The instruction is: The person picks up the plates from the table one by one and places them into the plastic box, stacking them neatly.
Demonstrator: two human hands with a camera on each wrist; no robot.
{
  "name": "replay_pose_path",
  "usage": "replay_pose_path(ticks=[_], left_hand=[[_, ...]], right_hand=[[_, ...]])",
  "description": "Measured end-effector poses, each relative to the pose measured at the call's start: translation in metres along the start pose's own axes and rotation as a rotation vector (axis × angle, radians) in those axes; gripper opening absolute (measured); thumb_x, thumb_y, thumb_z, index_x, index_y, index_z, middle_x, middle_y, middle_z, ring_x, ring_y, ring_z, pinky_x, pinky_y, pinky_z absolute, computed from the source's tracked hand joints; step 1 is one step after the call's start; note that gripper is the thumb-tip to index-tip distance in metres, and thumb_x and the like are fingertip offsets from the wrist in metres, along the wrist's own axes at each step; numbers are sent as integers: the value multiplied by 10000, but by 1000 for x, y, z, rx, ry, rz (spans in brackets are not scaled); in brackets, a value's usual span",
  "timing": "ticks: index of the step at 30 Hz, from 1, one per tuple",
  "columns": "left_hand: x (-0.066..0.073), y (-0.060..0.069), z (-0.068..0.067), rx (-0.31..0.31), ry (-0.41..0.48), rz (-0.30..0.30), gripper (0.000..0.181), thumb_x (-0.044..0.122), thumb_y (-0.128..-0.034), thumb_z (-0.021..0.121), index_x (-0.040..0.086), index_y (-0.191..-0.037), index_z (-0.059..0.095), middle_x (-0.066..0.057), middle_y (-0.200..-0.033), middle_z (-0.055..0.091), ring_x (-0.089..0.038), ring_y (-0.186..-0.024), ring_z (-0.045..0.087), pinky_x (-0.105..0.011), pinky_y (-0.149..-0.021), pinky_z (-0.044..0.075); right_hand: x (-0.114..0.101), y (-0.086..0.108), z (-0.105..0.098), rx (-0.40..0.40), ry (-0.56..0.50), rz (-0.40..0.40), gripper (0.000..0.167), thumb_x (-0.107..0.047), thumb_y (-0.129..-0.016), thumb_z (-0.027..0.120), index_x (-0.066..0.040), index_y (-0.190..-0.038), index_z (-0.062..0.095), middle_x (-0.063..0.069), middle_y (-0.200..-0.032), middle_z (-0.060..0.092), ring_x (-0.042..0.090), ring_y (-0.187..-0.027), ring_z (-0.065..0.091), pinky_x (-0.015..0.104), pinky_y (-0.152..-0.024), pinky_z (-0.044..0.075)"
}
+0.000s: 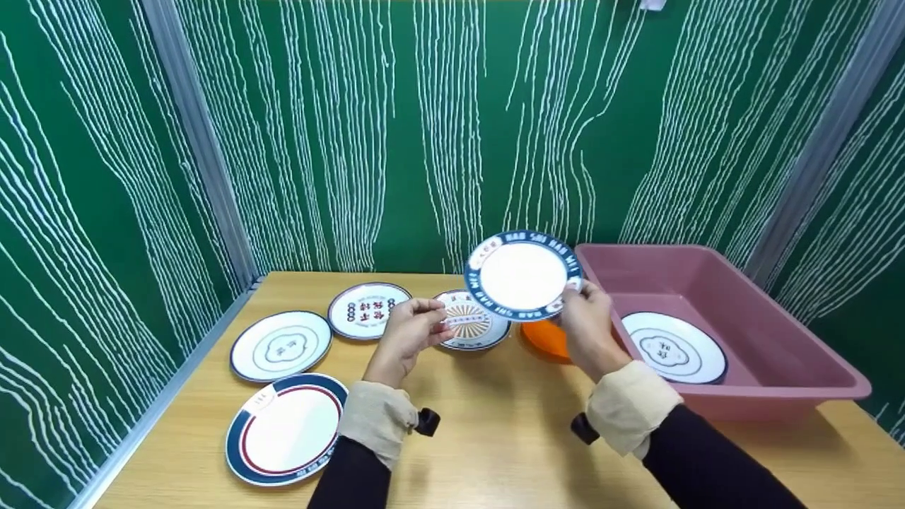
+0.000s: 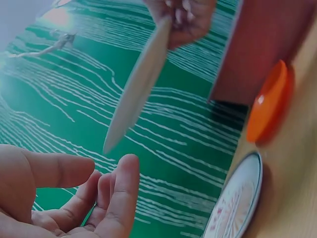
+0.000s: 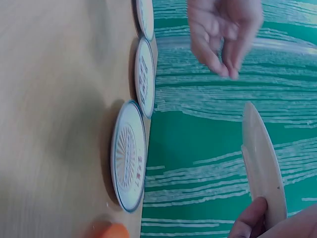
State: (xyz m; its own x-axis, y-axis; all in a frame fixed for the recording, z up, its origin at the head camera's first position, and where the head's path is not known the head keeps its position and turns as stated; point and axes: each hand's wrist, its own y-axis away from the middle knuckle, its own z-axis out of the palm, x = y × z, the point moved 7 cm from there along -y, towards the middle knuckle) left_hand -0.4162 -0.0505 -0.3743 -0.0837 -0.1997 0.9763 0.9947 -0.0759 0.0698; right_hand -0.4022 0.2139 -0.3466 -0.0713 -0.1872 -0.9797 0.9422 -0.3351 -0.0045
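Note:
My right hand grips the edge of a white plate with a blue lettered rim, tilted in the air over the table. Its thumb presses near the edge in the right wrist view. To the left my left hand is raised with fingers loosely bent, thumb and fingertips close together, apart from the plate and holding nothing. Behind these hands lies a plate with a sunburst pattern, partly covered in the head view. An orange dish sits beneath the held plate, partly hidden.
A pink tub at the right holds a white plate. On the table's left side lie a blue-and-red-rimmed plate, a plate with a central emblem and one with red characters. A green wall stands behind.

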Motion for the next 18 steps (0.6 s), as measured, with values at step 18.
replay_pose_path(ticks=[18], left_hand=[[20,9,-97,120,-576,109,128,4,-961,573,-56,-1068,612,-118,-948,602,-189,-745,606,-282,-685,600]], right_hand=[[-20,-22,-75,132,140,73,523,-253,-1118,318,-75,-1609,276,115,-1458,463,165,-1089,555,241,-1022,516]])
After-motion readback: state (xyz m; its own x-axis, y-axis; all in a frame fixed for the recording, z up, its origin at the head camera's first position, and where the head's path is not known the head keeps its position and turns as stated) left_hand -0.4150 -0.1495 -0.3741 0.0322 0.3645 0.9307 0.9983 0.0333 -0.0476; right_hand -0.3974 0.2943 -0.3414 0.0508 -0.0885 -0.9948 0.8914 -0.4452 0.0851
